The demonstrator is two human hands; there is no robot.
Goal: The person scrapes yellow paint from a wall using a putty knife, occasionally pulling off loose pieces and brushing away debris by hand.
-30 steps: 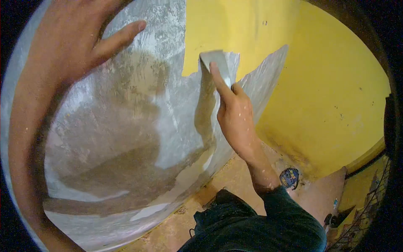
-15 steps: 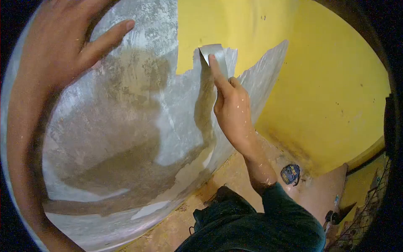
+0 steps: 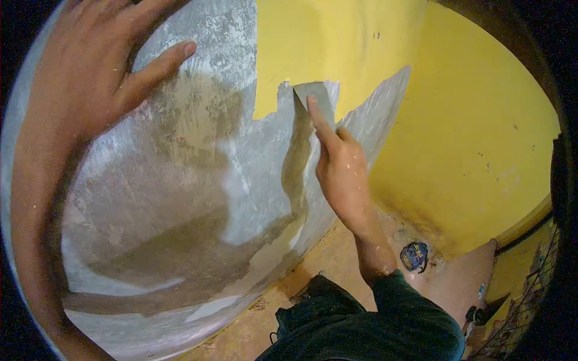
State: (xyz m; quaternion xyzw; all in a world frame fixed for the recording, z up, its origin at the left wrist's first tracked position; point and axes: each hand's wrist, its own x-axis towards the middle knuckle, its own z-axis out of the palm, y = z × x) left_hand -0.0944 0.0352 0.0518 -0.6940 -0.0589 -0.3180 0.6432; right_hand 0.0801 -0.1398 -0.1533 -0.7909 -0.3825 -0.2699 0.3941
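My right hand [image 3: 344, 174] is closed around a scraper with a flat metal blade [image 3: 320, 101]. The index finger lies stretched along the blade, and the handle is hidden in the palm. The blade's top edge meets the ragged lower border of the yellow paint [image 3: 307, 39] on the wall. Below and left of that border the wall is bare and grey [image 3: 253, 174], with shiny streaks and brown shadows. At upper left my left hand [image 3: 90, 72] rests against the grey wall, thumb spread out and nothing held; some fingertips are cut off by the frame.
Another yellow wall [image 3: 475, 144] curves round on the right. A dark blue bundle or bag [image 3: 414, 257] sits on the dusty floor [image 3: 319, 253] near its base. Further right are a small dark object [image 3: 474, 314] and a wire grid [image 3: 524, 307].
The scraper and my right hand have shifted slightly down and to the right against the wall. The view has tilted a little. My left hand stays in place.
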